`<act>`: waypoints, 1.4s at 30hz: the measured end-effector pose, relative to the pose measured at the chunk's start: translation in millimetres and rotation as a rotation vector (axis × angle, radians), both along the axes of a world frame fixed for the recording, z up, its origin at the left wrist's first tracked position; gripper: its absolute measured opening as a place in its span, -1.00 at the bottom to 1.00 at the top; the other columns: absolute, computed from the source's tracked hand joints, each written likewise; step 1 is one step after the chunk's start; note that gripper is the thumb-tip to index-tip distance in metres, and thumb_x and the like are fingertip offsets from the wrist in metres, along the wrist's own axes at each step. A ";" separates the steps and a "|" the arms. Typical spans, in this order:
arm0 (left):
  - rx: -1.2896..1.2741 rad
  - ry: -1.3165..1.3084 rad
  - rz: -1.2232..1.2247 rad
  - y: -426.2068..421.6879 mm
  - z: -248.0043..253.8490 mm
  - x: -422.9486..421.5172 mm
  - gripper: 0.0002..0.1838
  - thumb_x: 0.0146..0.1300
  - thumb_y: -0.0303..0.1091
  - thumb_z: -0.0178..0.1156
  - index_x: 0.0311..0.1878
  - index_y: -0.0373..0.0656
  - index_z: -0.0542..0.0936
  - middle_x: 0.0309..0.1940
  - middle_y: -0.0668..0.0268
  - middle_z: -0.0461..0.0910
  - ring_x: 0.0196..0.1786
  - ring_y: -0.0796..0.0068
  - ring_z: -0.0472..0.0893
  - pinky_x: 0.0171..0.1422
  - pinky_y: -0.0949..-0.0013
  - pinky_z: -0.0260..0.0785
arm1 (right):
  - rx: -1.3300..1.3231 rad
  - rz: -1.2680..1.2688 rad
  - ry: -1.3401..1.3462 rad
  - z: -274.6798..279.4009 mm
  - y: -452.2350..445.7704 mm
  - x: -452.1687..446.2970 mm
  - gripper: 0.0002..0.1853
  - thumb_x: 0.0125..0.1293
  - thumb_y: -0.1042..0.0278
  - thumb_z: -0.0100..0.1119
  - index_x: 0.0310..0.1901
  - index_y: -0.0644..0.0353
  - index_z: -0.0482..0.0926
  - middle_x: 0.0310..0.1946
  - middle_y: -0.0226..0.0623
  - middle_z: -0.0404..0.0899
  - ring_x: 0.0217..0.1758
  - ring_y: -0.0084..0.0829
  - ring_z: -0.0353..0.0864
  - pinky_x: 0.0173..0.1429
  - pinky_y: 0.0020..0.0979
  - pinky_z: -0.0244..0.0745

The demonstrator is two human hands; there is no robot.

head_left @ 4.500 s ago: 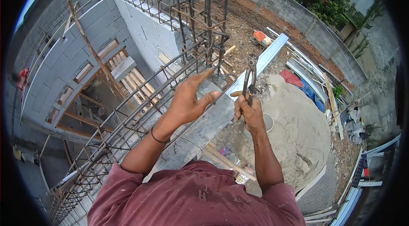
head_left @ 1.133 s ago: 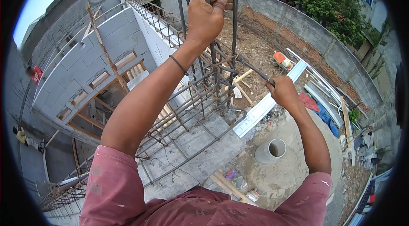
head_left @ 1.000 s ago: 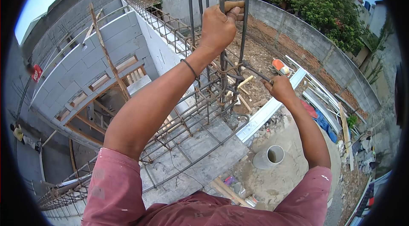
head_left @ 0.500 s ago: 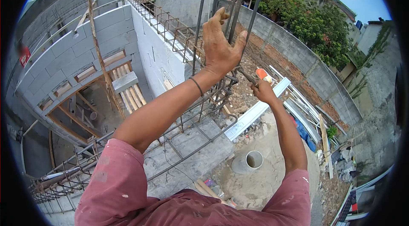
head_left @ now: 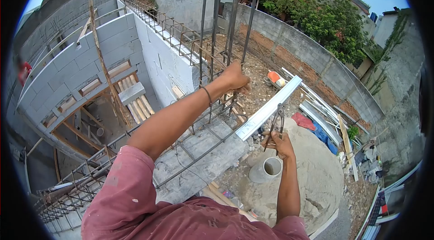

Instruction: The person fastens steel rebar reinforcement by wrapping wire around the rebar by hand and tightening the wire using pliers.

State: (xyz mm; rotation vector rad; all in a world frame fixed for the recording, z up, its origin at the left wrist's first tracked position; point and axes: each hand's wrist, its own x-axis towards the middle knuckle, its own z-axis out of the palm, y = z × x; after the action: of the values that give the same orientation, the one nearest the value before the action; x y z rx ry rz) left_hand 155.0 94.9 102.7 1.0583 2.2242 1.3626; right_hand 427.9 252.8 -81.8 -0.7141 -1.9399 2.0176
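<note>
My left hand (head_left: pixel 234 77) is at the foot of the upright steel bars (head_left: pixel 232 23), its fingers curled down over the rebar joint; what they grip is hidden. Lower and to the right, my right hand (head_left: pixel 279 144) holds a pair of pincers (head_left: pixel 277 124), jaws pointing up and handles spread apart. Below my left hand, the horizontal rebar cage (head_left: pixel 194 147) lies over a grey concrete slab (head_left: pixel 190 167).
A white metal channel (head_left: pixel 269 108) slants beyond the slab. Beside a sand heap (head_left: pixel 312 172) stands a round pipe (head_left: pixel 266 170). A block wall (head_left: pixel 167 54) rises at left. A person in red (head_left: pixel 23 72) is at the far left edge.
My left hand has dropped from higher up the bars to their base, and its fingers have curled. My right hand has drawn the pincers away from the bars, downward, and their handles have spread.
</note>
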 end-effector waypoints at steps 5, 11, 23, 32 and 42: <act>-0.181 0.933 0.239 12.9 -3.9 4.3 -0.64 0.31 -0.50 0.17 0.13 -0.46 0.47 -0.37 -0.08 0.72 -0.31 -0.07 0.76 -0.25 -0.02 0.63 | -0.190 -0.189 0.019 -89.5 -94.8 97.0 -0.43 0.56 -0.04 0.12 0.06 0.52 0.61 -0.34 -0.04 0.74 -0.28 -0.14 0.81 -0.15 -0.15 0.80; -0.293 1.264 0.027 26.3 16.4 0.3 -0.85 0.22 -0.51 0.20 -0.20 -0.29 0.72 -0.12 -0.12 0.69 -0.19 -0.04 0.77 -0.20 0.05 0.65 | -0.423 -0.392 -0.129 -158.8 -184.0 193.0 -0.45 0.55 0.00 0.16 0.02 0.53 0.61 -0.36 0.06 0.73 -0.30 -0.09 0.80 -0.18 -0.09 0.80; -0.479 1.256 -0.015 49.6 32.1 -9.8 -0.87 0.21 -0.52 0.21 -0.33 -0.27 0.74 -0.23 0.00 0.75 -0.12 0.03 0.78 -0.11 0.09 0.66 | -0.317 -0.435 -0.078 -141.0 -189.7 203.3 -0.52 0.60 0.10 0.09 0.02 0.52 0.63 -0.36 -0.02 0.73 -0.25 -0.16 0.80 -0.09 -0.11 0.77; -0.230 1.393 -0.091 31.2 6.1 -30.8 -0.80 0.23 -0.53 0.17 -0.08 -0.32 0.57 -0.02 0.11 0.57 -0.24 0.01 0.73 -0.17 0.00 0.61 | -0.322 -0.320 -0.109 -144.9 -202.6 183.2 -0.54 0.63 0.15 0.03 0.04 0.52 0.63 -0.32 0.03 0.75 -0.24 -0.15 0.79 -0.05 -0.11 0.76; -0.243 1.690 0.025 18.6 7.9 -26.2 -0.75 0.22 -0.56 0.24 -0.04 -0.44 0.56 -0.08 -0.02 0.61 -0.07 0.09 0.75 -0.12 0.18 0.65 | -0.378 -0.239 -0.153 -144.8 -208.2 174.2 -0.53 0.63 0.13 0.04 0.06 0.53 0.63 -0.28 0.03 0.75 -0.19 -0.16 0.79 -0.03 -0.13 0.78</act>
State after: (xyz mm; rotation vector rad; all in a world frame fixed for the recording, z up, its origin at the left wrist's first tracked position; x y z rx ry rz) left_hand 128.8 113.4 110.6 2.5919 3.1102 -0.2016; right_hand 602.1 44.7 -226.6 -1.1572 -1.4663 2.2500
